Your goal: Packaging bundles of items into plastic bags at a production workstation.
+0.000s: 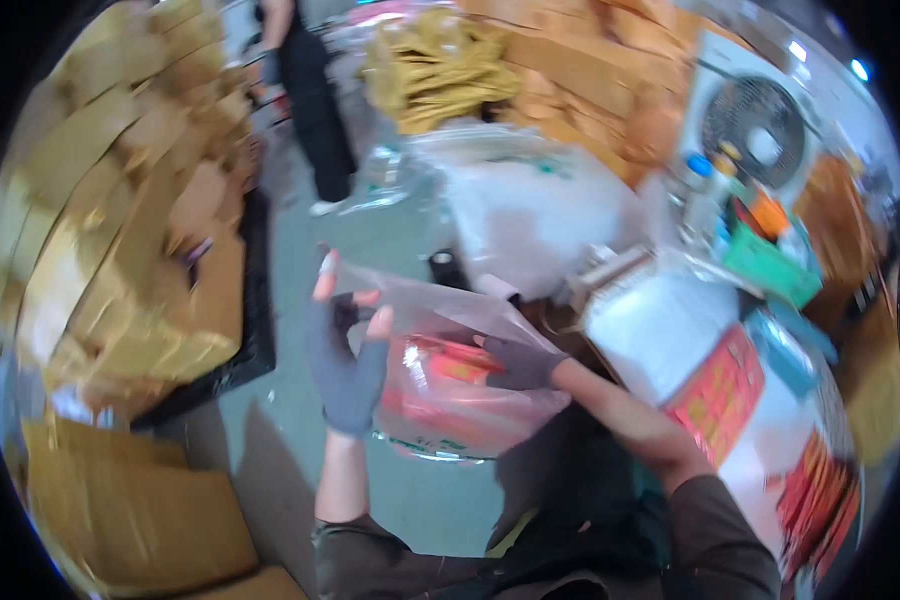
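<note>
A clear plastic bag point(410, 300) with green print near its bottom hangs in front of me, its mouth spread wide. My left hand point(352, 360), in a grey fingerless glove, grips the bag's left rim, thumb and fingers on the film. At the mouth's right side my right hand point(522, 364), also gloved, reaches in. Its fingers are on a bundle of shiny red packets point(440, 362) inside the bag; the plastic and the packets partly hide them.
On the right, a white worktable point(635, 325) bears a red printed sheet point(720, 395), red packets point(820, 490) and a green basket point(765, 265). Beyond stands a fan point(755, 130). Cardboard boxes point(140, 320) are piled at left. A large white sack point(530, 200) lies ahead; a person point(315, 110) stands farther off.
</note>
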### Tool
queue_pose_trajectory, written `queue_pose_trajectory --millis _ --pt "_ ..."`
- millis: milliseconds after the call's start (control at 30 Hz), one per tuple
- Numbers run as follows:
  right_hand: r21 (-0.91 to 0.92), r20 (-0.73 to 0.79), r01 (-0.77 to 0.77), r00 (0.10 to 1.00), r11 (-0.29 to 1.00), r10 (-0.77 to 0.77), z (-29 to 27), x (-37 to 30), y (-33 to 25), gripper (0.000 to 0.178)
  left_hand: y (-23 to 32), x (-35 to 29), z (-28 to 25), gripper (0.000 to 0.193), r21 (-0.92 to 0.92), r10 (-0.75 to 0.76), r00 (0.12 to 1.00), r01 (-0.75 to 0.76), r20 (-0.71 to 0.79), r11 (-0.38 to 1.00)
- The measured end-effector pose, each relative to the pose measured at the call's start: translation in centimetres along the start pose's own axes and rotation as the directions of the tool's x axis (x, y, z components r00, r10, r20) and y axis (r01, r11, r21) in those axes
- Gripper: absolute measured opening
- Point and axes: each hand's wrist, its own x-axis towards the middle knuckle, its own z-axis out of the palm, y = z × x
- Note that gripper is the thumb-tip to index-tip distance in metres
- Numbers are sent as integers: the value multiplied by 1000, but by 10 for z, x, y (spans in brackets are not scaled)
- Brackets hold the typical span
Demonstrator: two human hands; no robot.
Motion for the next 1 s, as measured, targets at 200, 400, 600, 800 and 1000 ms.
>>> queue_pose_trajectory --millis 200,400,600,800,1000 --pt "773 -250 -155 817 615 519 -118 -256 19 48 74 -75 162 42 -665 291 887 23 357 746" --pt "836 -411 -332 147 437 900 -120 -548 -41 54 122 -195 350 58 -512 396 324 519 859 685" --pt "546 -727 -838 -484 -17 487 -67 -778 -118 59 193 -303 477 69 -170 380 -127 736 916 656" --pt "166 -770 -940 -312 -298 557 -55 -775 -66 64 177 -373 613 47 73 213 -101 988 972 137" --pt "544 -637 -801 -589 -250 498 -24 -760 11 76 241 -405 671 53 -131 135 88 925 987 357"
